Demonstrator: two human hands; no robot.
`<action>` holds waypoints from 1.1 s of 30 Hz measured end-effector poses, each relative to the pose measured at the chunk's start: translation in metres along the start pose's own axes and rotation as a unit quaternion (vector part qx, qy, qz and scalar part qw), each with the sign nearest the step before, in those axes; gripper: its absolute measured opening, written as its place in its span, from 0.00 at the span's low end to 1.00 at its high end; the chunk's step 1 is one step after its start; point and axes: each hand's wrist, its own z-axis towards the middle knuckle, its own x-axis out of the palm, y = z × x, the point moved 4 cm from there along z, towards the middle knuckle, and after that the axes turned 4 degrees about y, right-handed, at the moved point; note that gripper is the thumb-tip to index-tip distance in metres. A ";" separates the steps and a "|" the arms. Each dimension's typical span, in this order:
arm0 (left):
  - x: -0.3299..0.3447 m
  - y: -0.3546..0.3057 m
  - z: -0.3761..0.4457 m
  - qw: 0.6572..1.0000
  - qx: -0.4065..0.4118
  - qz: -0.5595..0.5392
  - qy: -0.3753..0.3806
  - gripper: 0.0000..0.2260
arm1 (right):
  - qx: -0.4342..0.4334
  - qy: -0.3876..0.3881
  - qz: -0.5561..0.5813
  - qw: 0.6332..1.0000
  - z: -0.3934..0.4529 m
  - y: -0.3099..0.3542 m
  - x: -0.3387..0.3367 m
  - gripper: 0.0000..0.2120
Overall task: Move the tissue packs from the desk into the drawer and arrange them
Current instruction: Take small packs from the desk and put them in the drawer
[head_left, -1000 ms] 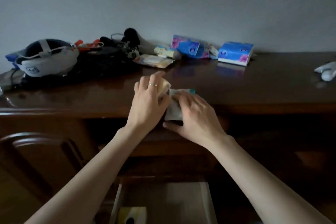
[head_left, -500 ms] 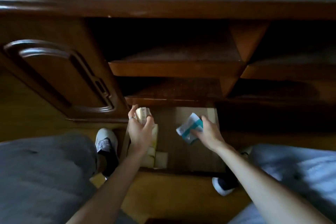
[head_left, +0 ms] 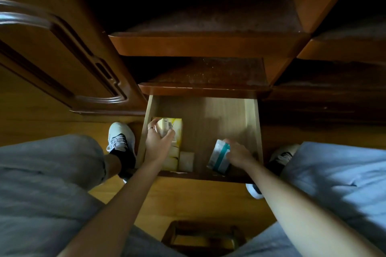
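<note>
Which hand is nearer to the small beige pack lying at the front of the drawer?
Left. The left hand holds a yellow pack just beside the small beige pack; the right hand holds a teal-striped pack farther off.

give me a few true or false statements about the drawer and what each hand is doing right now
1. The drawer is pulled open. True.
2. The left hand holds a teal-striped pack. False: it grips a pale yellow pack.
3. The right hand holds a white pack with a teal band inside the drawer. True.
4. Yellow packs already lie along the drawer's left side. True.
5. Both hands are above the desk top. False: both reach down into the drawer.
</note>
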 end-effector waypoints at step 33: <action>0.008 0.053 0.015 0.828 0.108 0.501 0.226 0.30 | 0.034 0.043 0.248 0.967 0.065 0.064 0.034 0.27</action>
